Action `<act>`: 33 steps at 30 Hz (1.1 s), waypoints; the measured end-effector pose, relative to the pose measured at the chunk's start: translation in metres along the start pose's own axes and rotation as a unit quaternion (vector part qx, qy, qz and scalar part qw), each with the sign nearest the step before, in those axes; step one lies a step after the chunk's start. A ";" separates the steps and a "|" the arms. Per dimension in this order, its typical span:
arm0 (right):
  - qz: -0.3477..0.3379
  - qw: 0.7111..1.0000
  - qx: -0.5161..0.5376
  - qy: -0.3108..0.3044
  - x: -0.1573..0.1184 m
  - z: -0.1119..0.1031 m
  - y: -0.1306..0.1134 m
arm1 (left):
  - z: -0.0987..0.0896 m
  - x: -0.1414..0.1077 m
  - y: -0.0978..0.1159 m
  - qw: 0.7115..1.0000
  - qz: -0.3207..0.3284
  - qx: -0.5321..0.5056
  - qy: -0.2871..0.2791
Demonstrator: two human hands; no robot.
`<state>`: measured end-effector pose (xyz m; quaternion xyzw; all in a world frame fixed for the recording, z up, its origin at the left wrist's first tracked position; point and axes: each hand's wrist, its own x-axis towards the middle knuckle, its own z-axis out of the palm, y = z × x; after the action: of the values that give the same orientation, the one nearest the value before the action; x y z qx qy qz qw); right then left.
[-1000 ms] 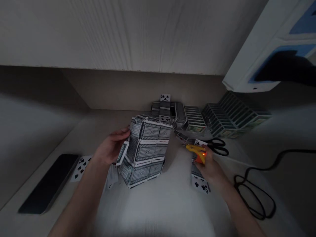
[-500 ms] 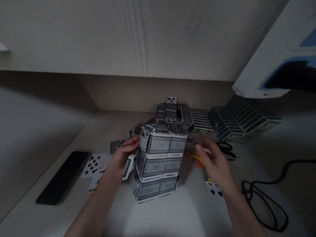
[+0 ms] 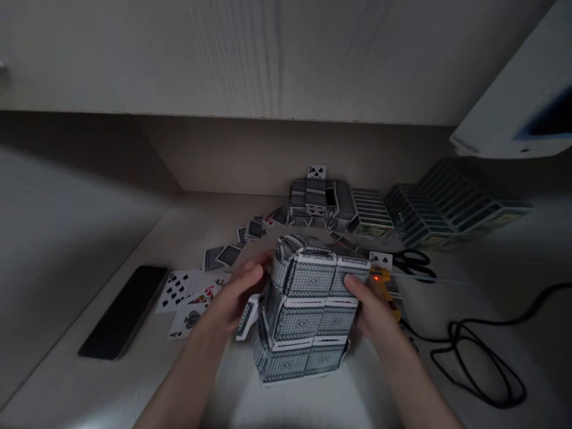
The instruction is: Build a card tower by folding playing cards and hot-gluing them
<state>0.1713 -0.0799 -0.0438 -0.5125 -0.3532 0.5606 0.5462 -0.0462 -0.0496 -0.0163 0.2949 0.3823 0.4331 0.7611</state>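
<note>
Together, left hand (image 3: 242, 287), right hand (image 3: 370, 305), holding card structure (image 3: 304, 320) between them; both half-curled

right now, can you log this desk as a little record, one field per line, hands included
held piece: card structure, three tiers on its near face
left hand: at the structure's left side, grip unclear
right hand: thumb on the near face, upper right
glue gun: yellow, small light lit, partly behind the right hand
scissors: black handles, beyond the glue gun
phone: far left, screen dark
loose card: spades, face up beside the phone
cable: black, looped at right
</note>
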 end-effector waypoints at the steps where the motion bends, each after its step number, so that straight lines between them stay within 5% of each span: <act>1: -0.007 1.000 0.001 -0.004 -0.001 0.001 -0.002 | 0.001 -0.002 0.003 1.000 0.014 0.003 -0.006; 6: -0.024 0.999 0.011 -0.025 -0.003 0.005 -0.012 | 0.005 -0.006 0.010 0.996 0.082 0.039 -0.022; 14: 0.008 0.998 0.052 0.024 -0.004 0.003 -0.005 | -0.002 -0.001 0.006 0.992 0.087 0.064 -0.057; 33: 0.007 0.997 0.047 0.058 -0.010 0.001 -0.006 | 0.017 -0.013 0.015 0.986 0.091 0.132 -0.042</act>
<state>0.1706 -0.0890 -0.0357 -0.5203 -0.2907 0.5501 0.5850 -0.0432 -0.0566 0.0085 0.4440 0.3754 0.4339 0.6883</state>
